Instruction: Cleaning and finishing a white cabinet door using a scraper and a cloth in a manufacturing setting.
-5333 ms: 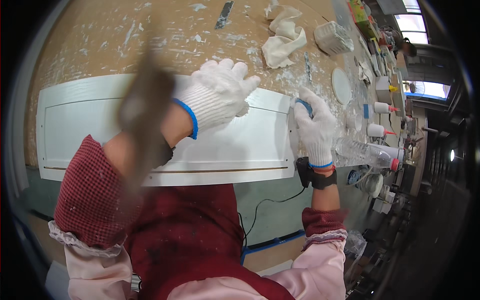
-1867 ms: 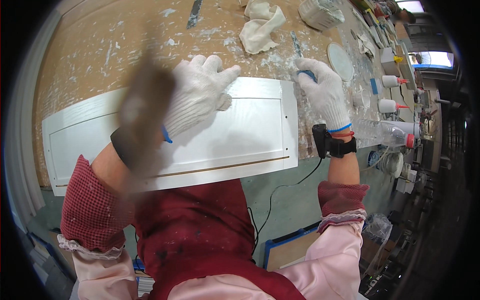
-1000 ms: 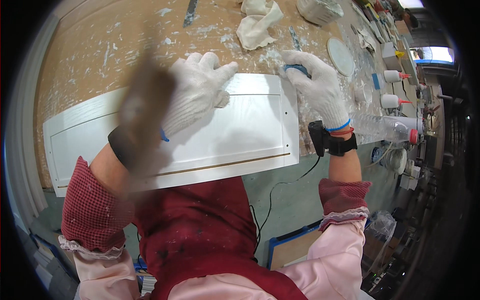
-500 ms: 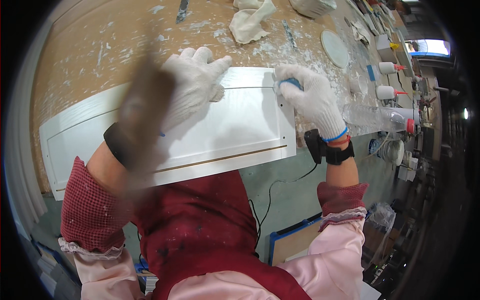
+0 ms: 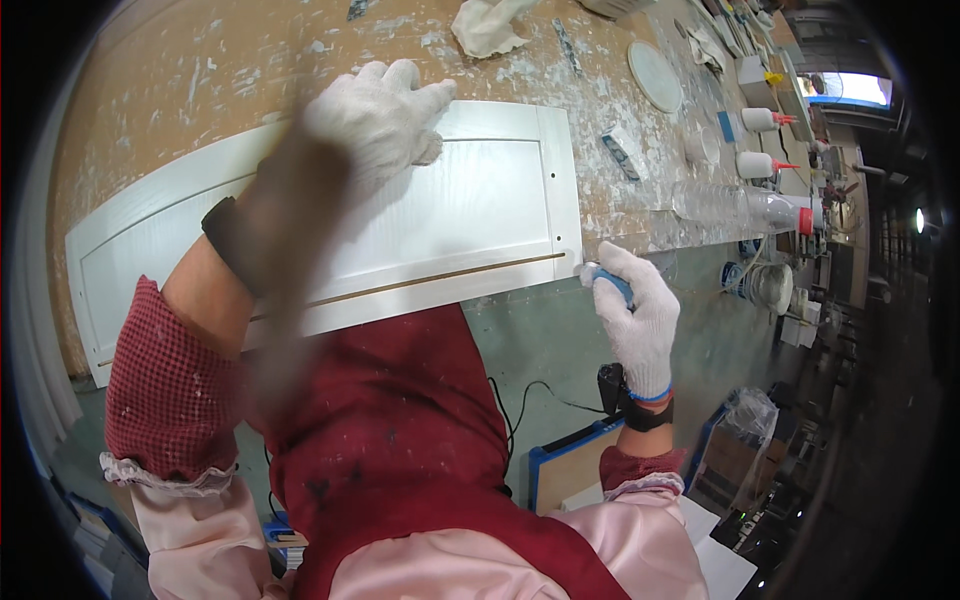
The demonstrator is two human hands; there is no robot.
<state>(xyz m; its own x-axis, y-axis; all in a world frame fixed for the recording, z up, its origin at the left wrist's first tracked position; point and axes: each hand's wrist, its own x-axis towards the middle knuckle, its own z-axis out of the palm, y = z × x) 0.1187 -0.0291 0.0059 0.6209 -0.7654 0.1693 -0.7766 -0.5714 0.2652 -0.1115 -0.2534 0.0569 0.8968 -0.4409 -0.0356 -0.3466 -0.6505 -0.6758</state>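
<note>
A white framed cabinet door panel [image 5: 480, 205] lies on the workbench, its near edge overhanging toward my apron. A narrow brown groove runs along that near side. My left hand [image 5: 375, 125], in a white knit glove, rests on the panel's far edge with fingers spread, holding nothing. Something brown and blurred close to the camera hides part of that hand and wrist. Just off the panel's near right corner, my right hand [image 5: 640, 315], gloved too, is closed round a small blue pad [image 5: 613, 286]. The glove covers most of the pad, so its exact kind cannot be told.
On the paint-flecked bench [image 5: 200, 100] lie a crumpled cloth [image 5: 490, 28], a round pale lid [image 5: 655, 77] and a small blue-and-white packet [image 5: 620, 153]. Farther right are a clear plastic bottle [image 5: 735, 207] and white squeeze bottles [image 5: 757, 166] with red tips. A blue-edged board [image 5: 575, 465] stands below.
My right hand has moved from the panel's far right corner toward me, past its near right corner, still gripping the blue pad. The packet has come into sight. My left hand stays on the panel.
</note>
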